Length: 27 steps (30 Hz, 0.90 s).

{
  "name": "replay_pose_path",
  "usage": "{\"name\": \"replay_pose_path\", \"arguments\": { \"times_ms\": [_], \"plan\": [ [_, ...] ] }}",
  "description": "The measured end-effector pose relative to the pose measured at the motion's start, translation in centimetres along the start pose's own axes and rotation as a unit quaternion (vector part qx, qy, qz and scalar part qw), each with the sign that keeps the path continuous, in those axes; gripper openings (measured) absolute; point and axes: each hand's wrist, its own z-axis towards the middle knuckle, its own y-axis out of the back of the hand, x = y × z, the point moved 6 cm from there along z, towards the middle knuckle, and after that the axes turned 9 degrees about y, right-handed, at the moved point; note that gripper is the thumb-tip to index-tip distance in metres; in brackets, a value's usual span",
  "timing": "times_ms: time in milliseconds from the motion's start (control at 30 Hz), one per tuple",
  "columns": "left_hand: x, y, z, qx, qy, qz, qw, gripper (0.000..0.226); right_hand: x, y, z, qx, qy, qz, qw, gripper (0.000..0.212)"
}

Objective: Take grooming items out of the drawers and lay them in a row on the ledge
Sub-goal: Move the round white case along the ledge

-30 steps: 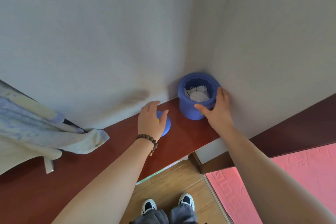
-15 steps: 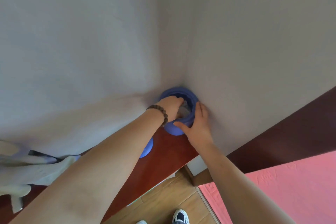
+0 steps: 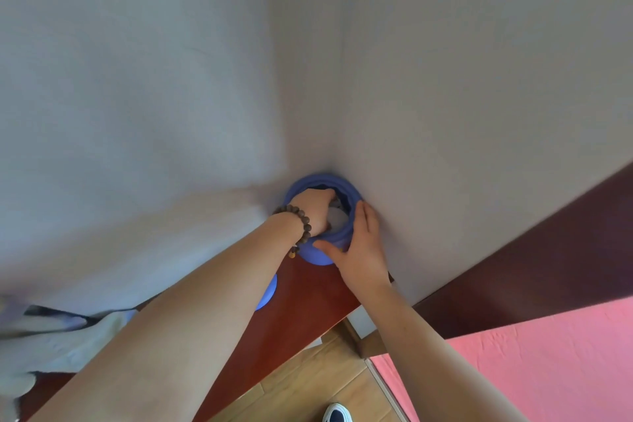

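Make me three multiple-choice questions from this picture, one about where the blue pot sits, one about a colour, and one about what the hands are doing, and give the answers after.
1. Where does the blue pot stand?
A. On the wooden floor
B. On the ledge, in the corner of the walls
C. On the pink surface

2. What colour is the lid lying on the ledge beside the left forearm?
A. Blue
B. Green
C. Yellow

3. What is the left hand doing?
A. Resting flat on the ledge
B. Holding the cloth
C. Reaching down into the open pot

Answers:
1 B, the pot sits on the red-brown ledge where the two walls meet.
2 A, its visible edge matches the pot's blue.
3 C, its fingers are inside the rim while the right hand steadies the pot's outer wall.
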Motion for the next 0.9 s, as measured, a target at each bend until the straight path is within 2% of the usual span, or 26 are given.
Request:
{"name": "replay_pose_path", "arguments": {
  "times_ms": [67, 200, 333, 467, 667, 800, 900],
  "plan": [
    [0.0, 0.0, -0.1, -0.007, 0.005, -0.02, 1.0, 0.054, -0.1, 0.0, 0.0, -0.001, -0.002, -0.001, 1.0, 0.108],
    [-0.3, 0.6, -0.7, -0.041, 0.0, -0.065, 0.997, 0.039, -0.1, -0.1, 0.0, 0.004, -0.005, -0.004, 1.0, 0.107],
    [0.3, 2.1, -2.7, -0.142, -0.024, -0.114, 0.983, 0.034, -0.1, 0.0, 0.0, 0.003, -0.008, -0.008, 1.0, 0.106],
    [2.2, 4.8, -5.7, -0.249, -0.019, -0.204, 0.947, 0.037, 0.2, 0.1, -0.2, 0.012, -0.004, -0.02, 1.0, 0.105],
    [6.9, 6.7, -10.6, -0.336, 0.055, -0.289, 0.895, 0.034, 1.4, 0.5, -0.5, 0.016, 0.011, -0.097, 0.995, 0.102],
    [11.0, 5.9, -14.9, -0.373, 0.111, -0.319, 0.864, 0.029, 4.4, -0.6, -1.3, 0.005, 0.098, -0.122, 0.988, 0.09],
    [14.7, 3.8, -18.9, -0.393, 0.162, -0.361, 0.83, 0.024, 7.1, -3.1, -2.3, 0.035, 0.157, -0.133, 0.978, 0.083]
  ]
}}
